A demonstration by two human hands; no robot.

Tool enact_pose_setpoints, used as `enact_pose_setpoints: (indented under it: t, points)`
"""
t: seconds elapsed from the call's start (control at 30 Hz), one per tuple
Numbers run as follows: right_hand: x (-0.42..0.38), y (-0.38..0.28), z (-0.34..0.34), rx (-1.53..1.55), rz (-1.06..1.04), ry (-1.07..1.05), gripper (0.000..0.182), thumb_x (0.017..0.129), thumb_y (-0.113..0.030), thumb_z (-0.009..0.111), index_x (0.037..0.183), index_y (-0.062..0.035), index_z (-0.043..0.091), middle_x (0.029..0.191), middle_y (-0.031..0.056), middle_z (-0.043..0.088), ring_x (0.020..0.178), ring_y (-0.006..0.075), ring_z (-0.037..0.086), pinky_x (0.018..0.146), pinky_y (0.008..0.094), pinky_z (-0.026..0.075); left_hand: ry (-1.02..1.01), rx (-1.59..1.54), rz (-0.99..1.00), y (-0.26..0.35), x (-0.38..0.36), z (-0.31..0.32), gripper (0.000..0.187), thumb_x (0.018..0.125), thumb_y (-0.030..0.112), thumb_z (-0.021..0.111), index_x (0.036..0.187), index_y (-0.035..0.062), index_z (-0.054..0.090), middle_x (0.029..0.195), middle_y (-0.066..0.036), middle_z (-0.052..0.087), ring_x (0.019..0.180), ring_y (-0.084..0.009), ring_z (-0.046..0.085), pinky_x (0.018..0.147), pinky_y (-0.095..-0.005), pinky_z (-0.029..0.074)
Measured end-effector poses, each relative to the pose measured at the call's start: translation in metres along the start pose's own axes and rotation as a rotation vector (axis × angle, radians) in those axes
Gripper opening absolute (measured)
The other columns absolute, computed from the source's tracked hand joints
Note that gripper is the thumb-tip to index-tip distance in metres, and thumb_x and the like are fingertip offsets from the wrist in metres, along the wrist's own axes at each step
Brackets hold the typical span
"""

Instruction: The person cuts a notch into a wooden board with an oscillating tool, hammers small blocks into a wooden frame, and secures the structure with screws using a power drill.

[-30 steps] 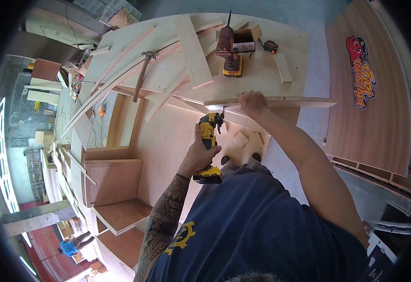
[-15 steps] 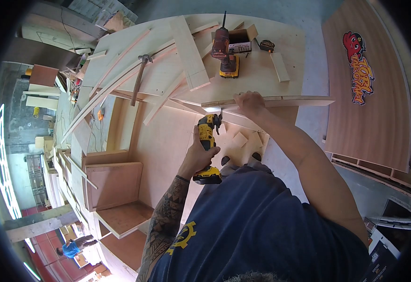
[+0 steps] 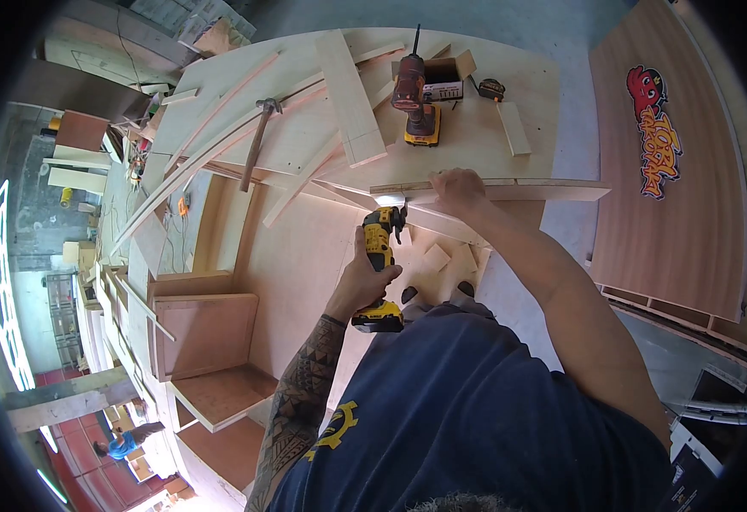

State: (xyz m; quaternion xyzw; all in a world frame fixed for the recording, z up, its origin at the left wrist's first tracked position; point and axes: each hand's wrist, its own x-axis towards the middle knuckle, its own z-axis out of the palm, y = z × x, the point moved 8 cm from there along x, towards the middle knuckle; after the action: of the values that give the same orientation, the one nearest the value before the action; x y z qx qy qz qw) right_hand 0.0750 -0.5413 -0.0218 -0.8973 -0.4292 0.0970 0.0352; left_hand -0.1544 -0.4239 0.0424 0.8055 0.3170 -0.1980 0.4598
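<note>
My left hand (image 3: 360, 286) is wrapped round the body of a yellow and black oscillating multi-tool (image 3: 379, 242). The tool's head points away from me, its blade right at the near edge of a long wooden strip (image 3: 544, 190), where its lamp makes a bright spot. My right hand (image 3: 457, 188) grips that strip over its top edge, a little right of the blade. The strip stands along the front edge of the plywood top (image 3: 493, 51). Below it, small wood offcuts (image 3: 437, 254) lie near my feet.
On the plywood top are a cordless driver (image 3: 412, 90), a hammer (image 3: 261, 141), a tape measure (image 3: 491, 89), an open cardboard box (image 3: 446, 75) and several boards (image 3: 350, 98). A panel with a logo (image 3: 689, 171) stands at right. Another person (image 3: 124, 444) is far off at lower left.
My view has shifted slightly. Both hands keep their holds, and the blade stays at the strip. The far person's position has changed a little.
</note>
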Motion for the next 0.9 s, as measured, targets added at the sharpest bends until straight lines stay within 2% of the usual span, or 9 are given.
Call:
enact_pose_setpoints:
  t: [0.1,0.17,0.27,0.4,0.57,0.9]
  points:
    - [0.0,-0.001,0.002,-0.006,-0.007,-0.01,0.024,0.094,-0.021,0.071,0.117,-0.0149,0.071,0.108,0.0096,0.079,0.103,0.0281,0.078,0.085,0.044,0.064,0.016,0.009,-0.001,-0.003,0.005,-0.001,0.119,0.089,0.028,0.08,0.17,0.0008,-0.004,0.107,-0.02,0.073,0.076,-0.0255,0.076,0.065,-0.0363,0.064]
    - [0.003,0.003,0.008,0.004,0.041,-0.015,0.037,0.086,-0.032,0.085,0.114,-0.0138,0.07,0.107,0.0086,0.078,0.103,0.0279,0.077,0.087,0.0438,0.063,0.027,0.03,-0.001,-0.003,0.007,-0.001,0.12,0.089,0.029,0.08,0.17,0.0008,-0.004,0.108,-0.02,0.073,0.077,-0.0267,0.077,0.065,-0.0366,0.065]
    - [0.004,0.002,0.008,0.008,0.042,-0.025,0.037,0.087,-0.032,0.084,0.115,-0.0132,0.07,0.106,0.0087,0.079,0.103,0.0288,0.077,0.086,0.0442,0.063,0.048,-0.003,0.047,-0.009,0.014,0.002,0.12,0.089,0.029,0.08,0.17,0.0013,-0.004,0.108,-0.02,0.073,0.078,-0.0275,0.077,0.066,-0.0368,0.065]
    - [0.003,0.003,-0.001,0.032,0.035,-0.074,0.037,0.088,-0.033,0.082,0.118,-0.0141,0.071,0.11,0.0091,0.079,0.107,0.0293,0.077,0.088,0.0451,0.063,0.059,0.025,0.009,-0.004,0.02,0.004,0.12,0.089,0.027,0.08,0.17,0.0023,-0.004,0.109,-0.02,0.073,0.077,-0.0271,0.077,0.065,-0.0369,0.064]
    - [0.004,0.004,-0.005,0.06,0.023,-0.074,0.039,0.088,-0.033,0.084,0.119,-0.0127,0.071,0.114,0.0109,0.076,0.112,0.0299,0.074,0.093,0.0451,0.06,0.035,0.011,0.021,-0.008,0.0,-0.002,0.119,0.089,0.026,0.08,0.171,0.0042,-0.004,0.109,-0.02,0.073,0.075,-0.0248,0.076,0.065,-0.0368,0.064]
    - [0.003,0.002,0.0,0.052,-0.009,-0.018,0.039,0.087,-0.031,0.085,0.117,-0.0126,0.07,0.111,0.0126,0.077,0.109,0.0306,0.075,0.09,0.0454,0.061,0.075,-0.018,0.072,0.003,-0.003,-0.015,0.119,0.089,0.026,0.081,0.171,0.0053,-0.004,0.109,-0.018,0.074,0.076,-0.0244,0.076,0.065,-0.0367,0.064]
